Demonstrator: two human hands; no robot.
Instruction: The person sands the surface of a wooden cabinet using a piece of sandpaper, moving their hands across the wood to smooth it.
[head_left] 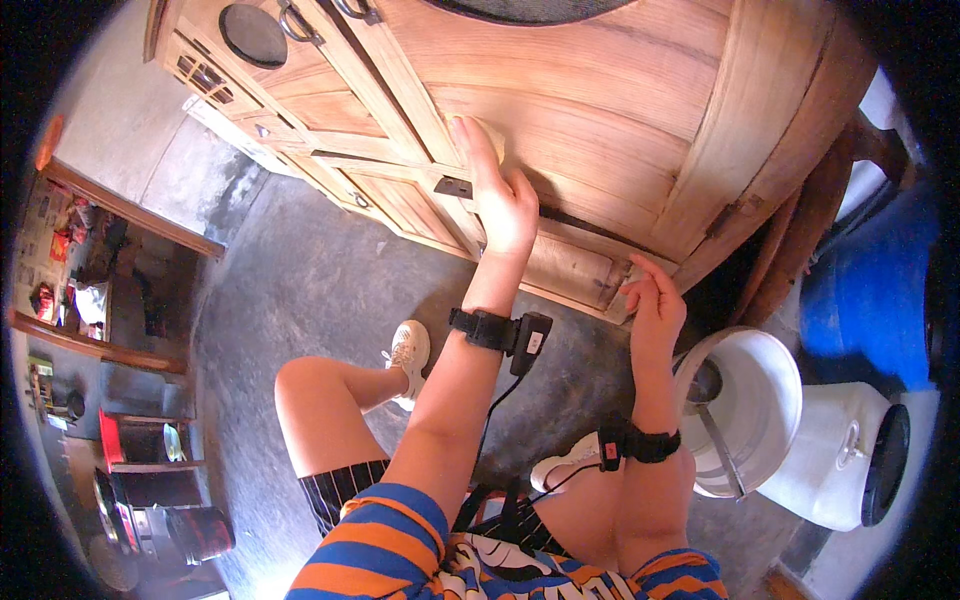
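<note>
My left hand (pixel 498 200) presses a pale yellow pad (pixel 490 135) against the wooden cabinet door (pixel 580 100), beside the narrow gap along that door's left edge; what the pad is made of is unclear. Just below it is a dark metal latch plate (pixel 452 186). My right hand (pixel 655 295) is at the right end of the low wooden rail or panel (pixel 565 262) under the door, fingers partly bent and apart, touching the wood; its thumb is hidden. A dark hinge (pixel 722 220) shows on the door's right side.
A white bucket with a metal rod (pixel 740 380), a white jerrycan (pixel 820 470) and a blue barrel (pixel 860 290) stand at the right. A shelf of assorted items (pixel 80 260) and a red-edged rack (pixel 150 460) are at the left. My legs are on the grey floor (pixel 250 310).
</note>
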